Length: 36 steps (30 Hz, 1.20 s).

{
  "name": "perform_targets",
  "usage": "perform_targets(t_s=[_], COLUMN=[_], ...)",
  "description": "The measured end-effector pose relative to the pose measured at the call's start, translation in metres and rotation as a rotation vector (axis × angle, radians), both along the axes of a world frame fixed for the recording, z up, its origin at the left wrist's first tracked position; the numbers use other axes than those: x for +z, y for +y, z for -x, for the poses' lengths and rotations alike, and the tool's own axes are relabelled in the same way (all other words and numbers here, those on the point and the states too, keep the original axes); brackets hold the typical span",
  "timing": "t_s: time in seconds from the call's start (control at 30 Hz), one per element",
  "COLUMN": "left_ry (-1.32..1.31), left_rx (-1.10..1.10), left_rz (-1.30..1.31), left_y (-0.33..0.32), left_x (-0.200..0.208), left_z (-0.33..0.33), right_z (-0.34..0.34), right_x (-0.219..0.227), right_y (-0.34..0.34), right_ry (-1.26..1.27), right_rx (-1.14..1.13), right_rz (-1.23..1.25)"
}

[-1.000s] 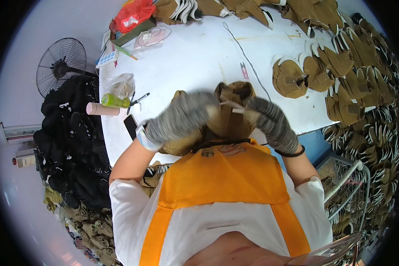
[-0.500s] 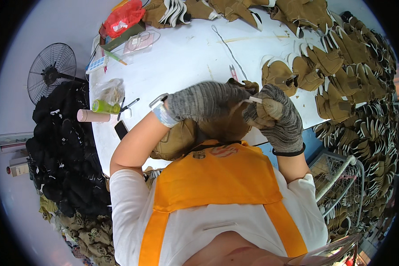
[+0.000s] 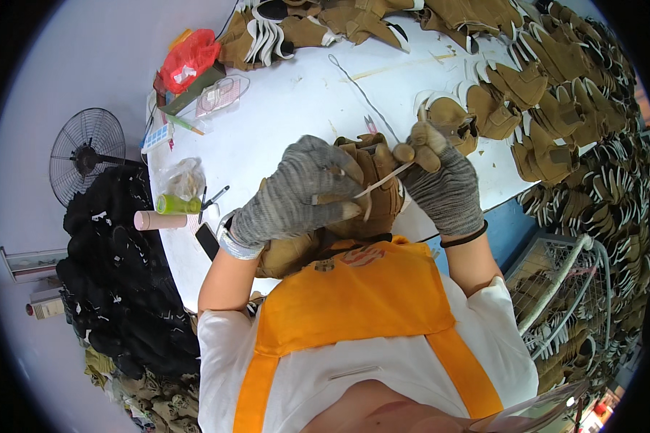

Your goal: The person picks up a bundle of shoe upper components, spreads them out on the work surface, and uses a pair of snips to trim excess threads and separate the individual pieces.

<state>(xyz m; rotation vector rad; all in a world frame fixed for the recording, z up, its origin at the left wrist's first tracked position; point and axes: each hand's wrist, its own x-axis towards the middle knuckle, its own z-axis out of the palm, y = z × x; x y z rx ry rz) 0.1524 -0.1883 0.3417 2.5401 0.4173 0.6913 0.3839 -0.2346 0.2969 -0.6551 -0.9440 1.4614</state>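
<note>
A thin pale lace (image 3: 393, 175) runs between my hands, above a brown boot upper (image 3: 372, 155). My right hand (image 3: 444, 184), in a grey knit glove with tan fingertips, is closed and pinches one end of the lace. My left hand (image 3: 296, 191), gloved the same way, has its fingers curled together by the lace's other part, where it crosses itself. The boot upper stands on the table's near side, partly behind my left hand. Another brown piece (image 3: 289, 256) lies beneath my left wrist, against my orange apron.
On the white table (image 3: 289, 101) lie a dark looped cord (image 3: 361, 86) and small snips (image 3: 370, 124). Several brown uppers (image 3: 498, 108) line the right and far sides. A pink bottle (image 3: 159, 220), green bottle (image 3: 177, 205) and phone (image 3: 206, 239) are at left. A wire cart (image 3: 556, 296) stands right.
My hands have drawn apart, stretching the lace between them. My left hand has turned and moved left, uncovering the boot upper. The right hand has risen slightly.
</note>
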Motion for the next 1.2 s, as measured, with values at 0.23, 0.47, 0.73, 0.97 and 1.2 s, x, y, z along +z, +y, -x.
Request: perform_targets(t_s=[0.23, 0.47, 0.73, 0.97, 1.2], left_ry=[-1.074, -1.201, -0.665, -1.235, -1.420], left_rx=[-0.269, -0.231, 0.234, 0.298, -0.090], left_rz=[1.078, 1.433, 1.234, 0.932, 1.131], left_y=[-0.024, -0.046, -0.056, -0.016, -0.019], left_x=[-0.001, 0.010, 0.037, 0.063, 0.035], left_z=[-0.002, -0.010, 0.027, 0.183, 0.060], right_z=[0.016, 0.034, 0.004, -0.127, -0.019], right_x=[0.031, 0.028, 0.056, 0.000, 0.030], right_y=[0.014, 0.001, -0.010, 0.013, 0.005], right_ry=[0.844, 0.618, -0.862, -0.498, -1.080], right_rx=[0.020, 0.425, 0.173, -0.195, 0.233], right_rz=[0.343, 0.222, -0.743, -0.199, -0.687])
